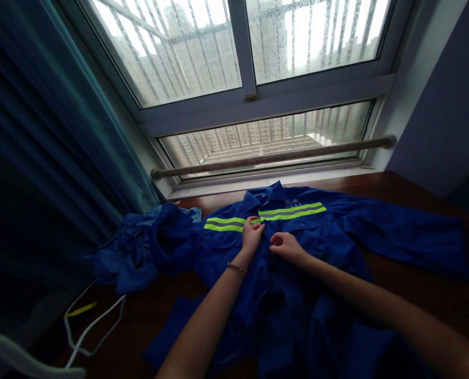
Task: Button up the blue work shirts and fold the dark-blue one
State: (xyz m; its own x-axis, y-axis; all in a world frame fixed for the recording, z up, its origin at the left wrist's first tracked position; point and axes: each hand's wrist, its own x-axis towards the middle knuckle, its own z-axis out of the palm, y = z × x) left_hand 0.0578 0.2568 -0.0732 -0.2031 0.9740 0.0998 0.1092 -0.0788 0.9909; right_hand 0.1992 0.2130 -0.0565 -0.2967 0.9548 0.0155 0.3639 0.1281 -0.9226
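Observation:
A blue work jacket (309,231) lies spread front up, its collar toward the window and one sleeve stretched out to the right. Yellow-green reflective strips with a grey band cross its chest. At the front opening, just below the strip, my left hand (252,235) pinches the fabric edge; a beaded bracelet (237,267) circles that wrist. My right hand (288,247) is a little lower and to the right, close over the front, with thumb and forefinger pressed together. What its fingertips hold is too small to make out.
Crumpled blue clothing (133,252) is heaped to the left, beside a blue curtain (60,116). White hangers (96,321) stand at lower left, one with a yellow piece (82,309). Beyond the brown wooden surface (376,181) are a rail (273,159) and a window.

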